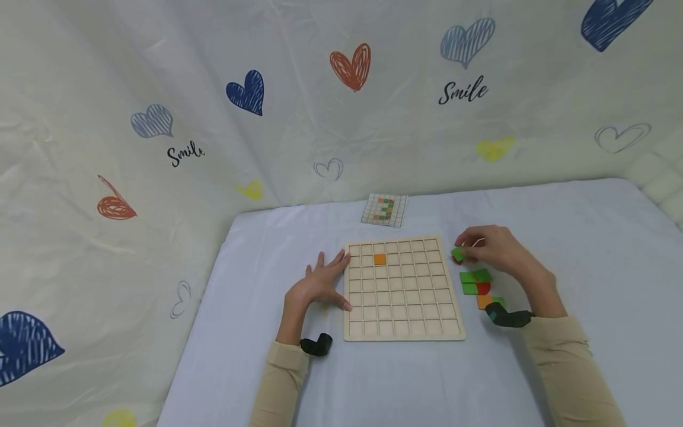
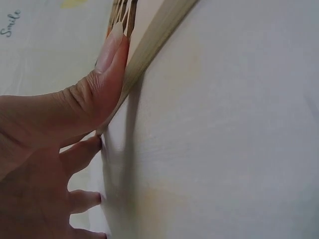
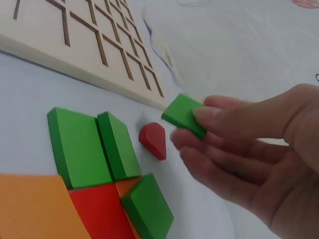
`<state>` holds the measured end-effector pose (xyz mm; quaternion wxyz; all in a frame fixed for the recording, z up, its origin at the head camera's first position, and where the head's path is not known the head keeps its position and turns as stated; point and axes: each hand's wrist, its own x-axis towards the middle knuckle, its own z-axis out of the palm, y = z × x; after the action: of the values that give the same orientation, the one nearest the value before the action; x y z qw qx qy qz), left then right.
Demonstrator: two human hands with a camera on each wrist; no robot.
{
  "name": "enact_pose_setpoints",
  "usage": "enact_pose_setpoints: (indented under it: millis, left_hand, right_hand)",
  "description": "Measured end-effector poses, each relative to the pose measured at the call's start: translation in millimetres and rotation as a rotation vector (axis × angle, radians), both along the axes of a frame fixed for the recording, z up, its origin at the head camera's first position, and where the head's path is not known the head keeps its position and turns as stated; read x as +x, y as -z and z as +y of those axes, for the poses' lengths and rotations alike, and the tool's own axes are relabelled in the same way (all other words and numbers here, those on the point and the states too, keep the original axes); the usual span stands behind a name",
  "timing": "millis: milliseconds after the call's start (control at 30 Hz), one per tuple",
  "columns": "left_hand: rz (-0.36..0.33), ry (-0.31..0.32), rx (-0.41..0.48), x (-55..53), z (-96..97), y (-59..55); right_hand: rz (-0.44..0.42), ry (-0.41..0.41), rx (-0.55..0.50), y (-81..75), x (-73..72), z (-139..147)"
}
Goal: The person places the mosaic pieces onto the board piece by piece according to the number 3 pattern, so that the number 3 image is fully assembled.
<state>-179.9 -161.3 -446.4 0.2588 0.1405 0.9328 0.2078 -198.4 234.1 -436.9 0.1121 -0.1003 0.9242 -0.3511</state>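
Note:
A wooden grid board point(image 1: 402, 296) lies flat, with one orange tile point(image 1: 379, 259) in a square of its second row. My left hand point(image 1: 318, 284) rests at the board's left edge, fingers spread, the thumb point(image 2: 110, 55) against its rim. Just beyond the right edge, my right hand point(image 1: 495, 246) pinches a small green tile point(image 3: 182, 113) between thumb and fingers. Below that tile in the right wrist view is a red rounded piece point(image 3: 153, 140) on the cloth. Nearer the wrist, loose green tiles point(image 3: 79, 147), a red tile point(image 3: 102, 211) and an orange tile point(image 3: 40, 206) lie together.
Behind the board lies a pattern card point(image 1: 384, 211) printed with a grid and coloured squares. A white cloth point(image 1: 395, 379) covers the table. The backdrop point(image 1: 299, 142) with hearts and lettering hangs along the rear and left. Each wrist wears a black camera mount.

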Motion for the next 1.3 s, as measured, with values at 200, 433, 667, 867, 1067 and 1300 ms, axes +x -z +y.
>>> enact_pose_setpoints:
  millis: [200, 433, 667, 867, 1067, 1300]
  left_hand:
    - [-0.006, -0.006, -0.004, 0.6, 0.2, 0.0]
    - [0.013, 0.014, -0.008, -0.2, 0.6, -1.2]
    - [0.021, 0.018, -0.01, 0.0, 0.0, -1.6]
    - [0.025, 0.014, -0.015, 0.9, -2.9, -0.6]
    - [0.02, -0.004, 0.009, 1.6, -5.5, -1.1]
    - [0.021, 0.009, 0.023, 0.3, -3.0, 2.9]
  right_hand:
    - [-0.004, -0.025, -0.103, 0.3, 0.8, -14.3]
    - [0.001, -0.027, -0.117, -2.0, 0.6, -30.4]
    - [0.014, 0.003, -0.112, 3.0, 1.7, -42.3]
    - [0.067, -0.004, -0.106, 5.1, 0.9, -52.0]
    - [0.099, -0.019, -0.149, 3.0, 0.5, -65.2]
    - [0.121, -0.027, -0.129, 5.3, -0.1, -76.9]
